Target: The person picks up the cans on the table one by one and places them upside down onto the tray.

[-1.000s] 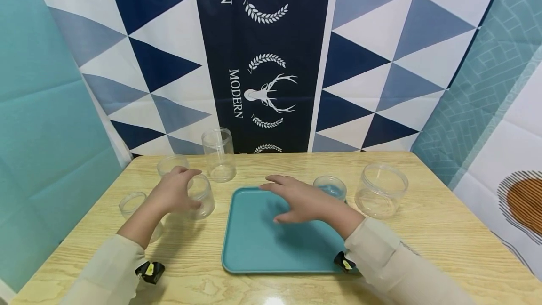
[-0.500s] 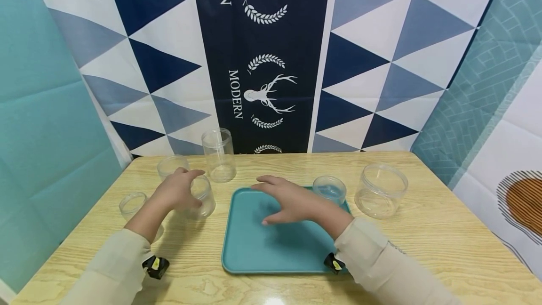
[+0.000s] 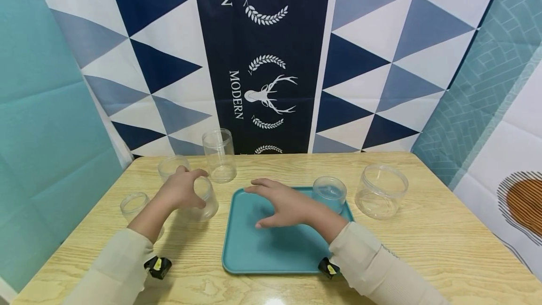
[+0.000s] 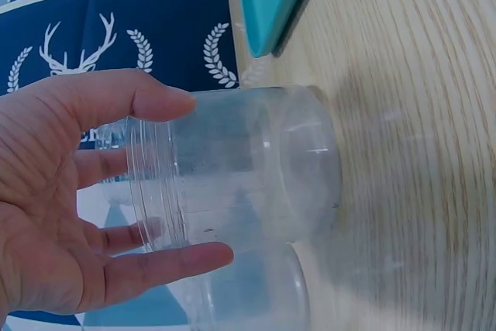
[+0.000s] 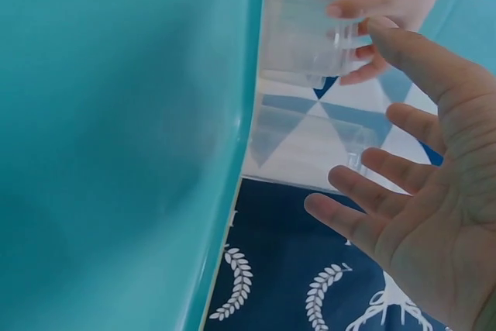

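My left hand [image 3: 179,191] grips a clear plastic jar [image 3: 207,204] near its ridged rim. In the left wrist view the thumb lies along one side of the jar [image 4: 225,168] and the fingers reach round the other. The right hand [image 3: 283,204] hovers over the teal tray [image 3: 250,253], fingers spread and holding nothing. At the tray's back right corner stands a low clear jar [image 3: 330,193], through which the teal shows.
Behind the left hand are a tall clear jar [image 3: 219,156] and another clear jar [image 3: 171,164]. A narrower jar [image 3: 134,204] stands at the left, partly hidden by the left forearm. A wide clear jar [image 3: 381,191] is right of the tray. Patterned cloth [image 3: 262,36] hangs behind the table.
My right hand has moved left across the tray, uncovering more of the low jar. The left hand and its jar have shifted slightly right.
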